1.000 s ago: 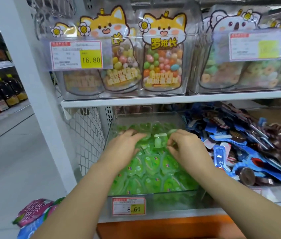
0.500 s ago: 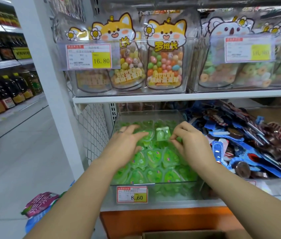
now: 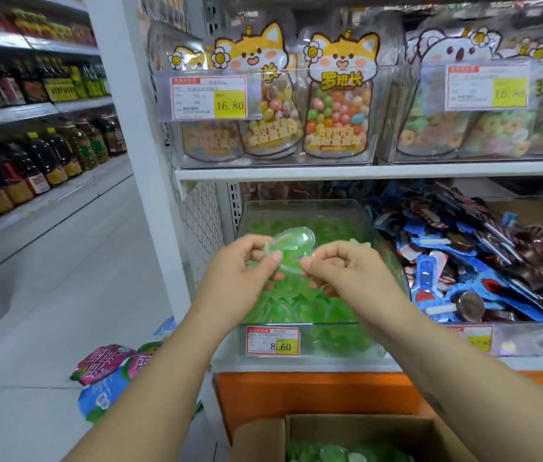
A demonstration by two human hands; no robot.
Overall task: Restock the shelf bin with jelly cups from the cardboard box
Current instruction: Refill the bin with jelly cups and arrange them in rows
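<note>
Head view: an onlooker beside the shelf sees both arms reach over the cardboard box [image 3: 366,428] toward the lower shelf.
Left hand [image 3: 236,268]: thumb and curled fingers pinch the left rim of one green jelly cup [image 3: 291,243].
Right hand [image 3: 346,271]: fingers curled, pinching the cup's near-right rim.
Jelly cup: held by its thin rim between the two hands, just above the green heap [image 3: 296,305], probably so it can be turned to sit neatly.
Shelf bin [image 3: 306,208]: clear-walled, already well filled, with a price tag [image 3: 272,340] on its near face.
Cardboard box: open on the near side, directly below the bin for short reaches; more green cups [image 3: 330,453] wait inside.
Right neighbour: a bin of blue packets [image 3: 463,261], untouched.
</note>
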